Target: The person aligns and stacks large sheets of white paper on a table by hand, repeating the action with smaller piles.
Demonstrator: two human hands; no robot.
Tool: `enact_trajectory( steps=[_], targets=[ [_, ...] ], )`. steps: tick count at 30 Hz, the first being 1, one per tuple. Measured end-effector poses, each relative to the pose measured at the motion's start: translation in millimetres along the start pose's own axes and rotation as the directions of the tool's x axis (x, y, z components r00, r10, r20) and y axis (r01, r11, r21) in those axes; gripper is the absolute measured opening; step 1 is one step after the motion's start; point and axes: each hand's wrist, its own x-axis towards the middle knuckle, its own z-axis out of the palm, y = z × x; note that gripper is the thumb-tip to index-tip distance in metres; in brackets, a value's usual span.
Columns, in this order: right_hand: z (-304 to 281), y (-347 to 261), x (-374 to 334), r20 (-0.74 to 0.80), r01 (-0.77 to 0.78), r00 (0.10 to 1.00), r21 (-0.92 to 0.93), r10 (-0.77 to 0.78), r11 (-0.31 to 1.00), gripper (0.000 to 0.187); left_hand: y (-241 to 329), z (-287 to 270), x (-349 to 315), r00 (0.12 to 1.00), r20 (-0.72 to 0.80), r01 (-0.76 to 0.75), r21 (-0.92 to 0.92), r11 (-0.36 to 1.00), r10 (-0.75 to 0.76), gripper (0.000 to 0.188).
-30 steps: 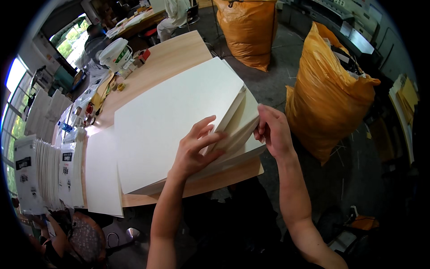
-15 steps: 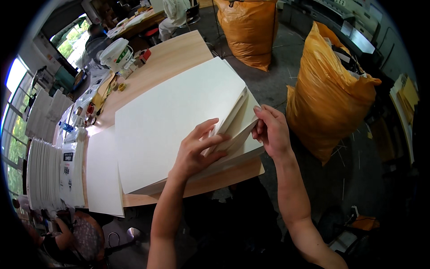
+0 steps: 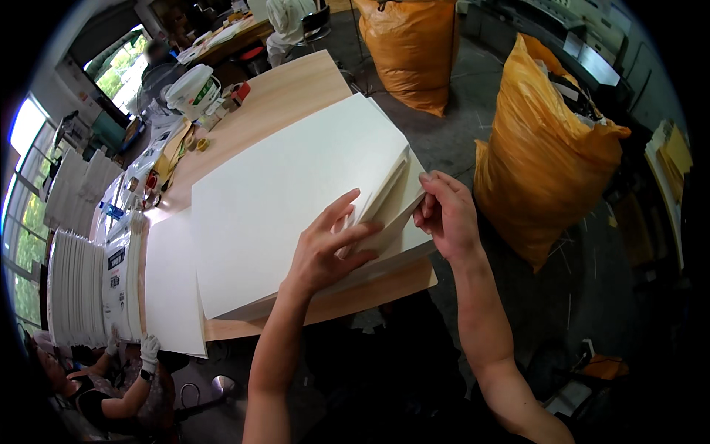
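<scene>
A broad stack of large white paper sheets (image 3: 288, 200) lies on the table in front of me. At its right corner several sheets are lifted and fanned apart. My left hand (image 3: 329, 244) rests at those raised edges, its fingers spread, some of them reaching in among the sheets. With thumb and fingers closed together, my right hand (image 3: 447, 214) pinches the corner of a white sheet (image 3: 403, 198) at the stack's right side. How many sheets are in that pinch cannot be made out.
More white sheets (image 3: 171, 281) lie to the left, beside tall paper piles (image 3: 74, 288). A white bucket (image 3: 194, 92) stands near the wooden table's (image 3: 296, 81) far left. Orange sacks (image 3: 547, 155) stand on the floor at right. A co-worker's gloved hand (image 3: 150, 349) is at lower left.
My hands and the fanned sheets stay almost the same. At the lower left, the co-worker has leaned in and white-gloved hands have come up to the table edge.
</scene>
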Motion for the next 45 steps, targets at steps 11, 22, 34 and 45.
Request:
enact_trajectory(
  steps=[11, 22, 34, 45],
  targets=[
    [-24, 58, -41, 0.546, 0.594, 0.747, -0.804, -0.38, 0.011, 0.027, -16, 7, -4, 0.998, 0.032, -0.064, 0.042, 0.997, 0.062, 0.06],
    [-26, 56, -40, 0.459, 0.511, 0.851, -0.835, -0.256, 0.204, 0.025, -8, 11, 9, 0.989, 0.129, -0.105, 0.326, 0.94, 0.066, 0.067],
    [-13, -5, -25, 0.088, 0.193, 0.944, -0.93, -0.319, 0.312, 0.043, -9, 12, 6, 0.989, 0.077, -0.148, 0.32, 0.936, 0.13, 0.058],
    [-12, 15, -1, -0.072, 0.036, 0.995, -0.313, -0.062, 0.949, 0.039, -15, 6, 8, 0.997, 0.039, -0.071, 0.102, 0.992, 0.068, 0.038]
  ],
)
